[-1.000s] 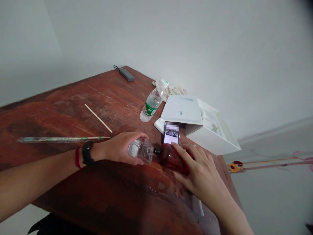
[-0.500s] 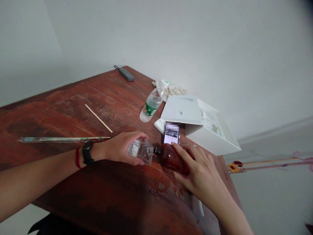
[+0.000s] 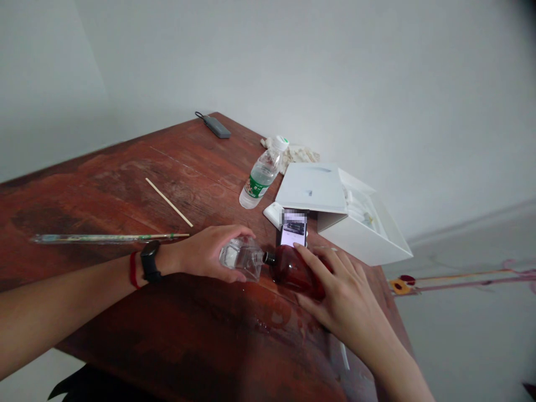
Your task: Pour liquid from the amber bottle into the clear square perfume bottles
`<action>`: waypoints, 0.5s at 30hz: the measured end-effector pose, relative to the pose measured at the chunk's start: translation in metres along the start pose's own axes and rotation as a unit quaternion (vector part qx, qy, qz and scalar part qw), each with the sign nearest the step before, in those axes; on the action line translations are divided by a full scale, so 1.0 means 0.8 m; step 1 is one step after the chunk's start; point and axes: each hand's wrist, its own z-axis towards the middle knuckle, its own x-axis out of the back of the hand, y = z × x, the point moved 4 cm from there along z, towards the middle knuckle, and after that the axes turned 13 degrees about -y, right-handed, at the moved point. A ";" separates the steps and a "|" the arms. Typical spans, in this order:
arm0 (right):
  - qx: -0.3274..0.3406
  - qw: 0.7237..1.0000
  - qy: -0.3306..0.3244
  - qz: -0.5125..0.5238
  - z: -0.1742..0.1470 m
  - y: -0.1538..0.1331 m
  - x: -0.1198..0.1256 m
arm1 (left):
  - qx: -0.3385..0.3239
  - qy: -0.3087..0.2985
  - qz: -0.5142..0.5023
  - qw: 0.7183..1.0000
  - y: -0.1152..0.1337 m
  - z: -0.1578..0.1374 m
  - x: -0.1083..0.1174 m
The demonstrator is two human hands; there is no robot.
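My left hand (image 3: 213,254) is closed around a clear, angular container (image 3: 248,258), thumb on the near side and fingers on the far side. My right hand (image 3: 335,282) grips a dark reddish-brown bottle (image 3: 291,271) tipped on its side, its black neck (image 3: 269,258) pointing left. That neck meets the right edge of the clear container; whether it reaches inside I cannot tell. A lit phone (image 3: 293,230) lies just beyond the brown bottle. Drops of liquid (image 3: 263,324) spot the wood below the two vessels.
On the wooden table (image 3: 104,195) a capped water bottle (image 3: 260,176) stands behind my hands. White boxes (image 3: 312,187) and a crumpled cloth (image 3: 301,155) are at the right back. A bare stick (image 3: 170,202), a wrapped stick (image 3: 104,239) and a grey device (image 3: 215,127) lie leftward.
The picture on the phone screen has changed. Both hands and the two vessels stay practically where they were.
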 end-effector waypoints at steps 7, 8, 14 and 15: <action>-0.006 1.000 -0.004 0.008 -0.001 -0.001 -0.001 | -0.002 -0.002 -0.002 1.000 0.001 0.001 0.001; -0.005 1.000 -0.004 0.008 -0.001 -0.001 -0.001 | -0.002 -0.004 -0.002 1.000 0.001 0.001 0.001; -0.003 1.000 -0.002 0.001 -0.001 -0.002 -0.001 | 0.003 -0.006 -0.008 1.000 0.000 0.000 0.001; -0.004 1.000 -0.004 0.001 0.000 -0.002 0.000 | 0.002 -0.006 -0.010 1.000 0.001 0.000 0.001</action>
